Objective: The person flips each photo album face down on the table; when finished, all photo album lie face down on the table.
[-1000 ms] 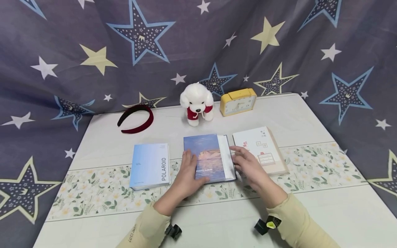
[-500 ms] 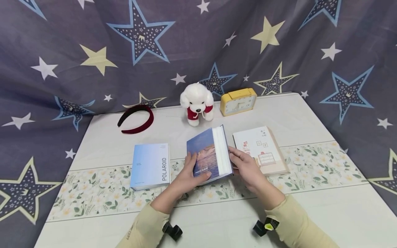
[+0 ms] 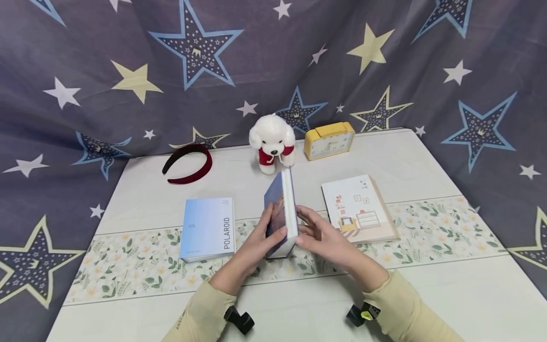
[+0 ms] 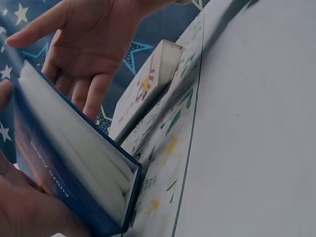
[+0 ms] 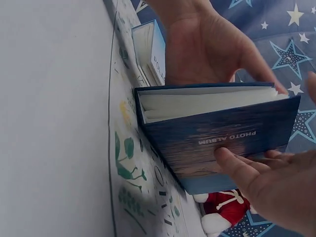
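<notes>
A blue photo album [image 3: 273, 199] with a sea picture on its cover stands nearly upright on the table, page edges facing up. My left hand [image 3: 256, 242] grips it from the left, fingers along the cover and thumb over the page edge. On the other side, my right hand [image 3: 325, 237] touches the album with fairly straight, spread fingers. The right wrist view shows PHOTO ALBUM printed on the cover [image 5: 222, 136] by the right fingertips. In the left wrist view the right palm [image 4: 96, 44] shows behind the album.
A light blue POLAROID album [image 3: 207, 228] lies at left and a white book with drawings [image 3: 359, 204] at right. Along the back are a dark red headband [image 3: 206, 166], a white plush dog [image 3: 272, 135] and a yellow alarm clock [image 3: 330, 142]. A starry curtain [image 3: 273, 57] hangs behind.
The photo album has gone from lying flat to standing on edge, its right side lifted and swung left. Both hands moved with it; the right hand came leftward, away from the white book.
</notes>
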`<state>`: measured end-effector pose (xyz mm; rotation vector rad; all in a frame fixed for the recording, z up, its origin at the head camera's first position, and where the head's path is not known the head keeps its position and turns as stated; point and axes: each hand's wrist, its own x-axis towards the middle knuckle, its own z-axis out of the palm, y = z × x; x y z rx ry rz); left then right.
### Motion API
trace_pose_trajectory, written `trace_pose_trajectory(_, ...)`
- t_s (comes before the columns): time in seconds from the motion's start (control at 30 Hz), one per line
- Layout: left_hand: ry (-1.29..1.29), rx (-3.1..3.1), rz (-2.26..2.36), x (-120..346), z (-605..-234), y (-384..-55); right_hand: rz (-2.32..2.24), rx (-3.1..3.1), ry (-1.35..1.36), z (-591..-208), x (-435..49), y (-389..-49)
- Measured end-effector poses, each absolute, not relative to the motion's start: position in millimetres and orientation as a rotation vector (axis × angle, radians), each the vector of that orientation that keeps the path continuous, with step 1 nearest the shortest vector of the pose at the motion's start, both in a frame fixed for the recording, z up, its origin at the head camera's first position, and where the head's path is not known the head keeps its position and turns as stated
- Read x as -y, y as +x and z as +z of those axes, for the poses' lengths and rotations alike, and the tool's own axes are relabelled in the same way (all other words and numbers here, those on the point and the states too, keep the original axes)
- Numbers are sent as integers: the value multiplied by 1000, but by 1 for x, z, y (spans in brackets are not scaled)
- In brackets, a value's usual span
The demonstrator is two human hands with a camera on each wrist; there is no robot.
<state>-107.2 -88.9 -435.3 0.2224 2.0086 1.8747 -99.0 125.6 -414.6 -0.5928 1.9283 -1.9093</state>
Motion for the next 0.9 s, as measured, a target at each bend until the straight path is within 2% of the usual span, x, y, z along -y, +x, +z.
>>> trace_pose_trajectory(0.23,288,-1798,2025,88,-433,-107,-1826,-2067,-797,-417,-122,-100)
trace_pose_trajectory(0.57,444,-1567,2188,83,-430,-106,-1580,-2367,-932,-418,-121,-100)
trace_pose_trajectory(0.9,407,-1523,2217,89,-430,-105,-1455,-2502,-1006,-422,-120,-102)
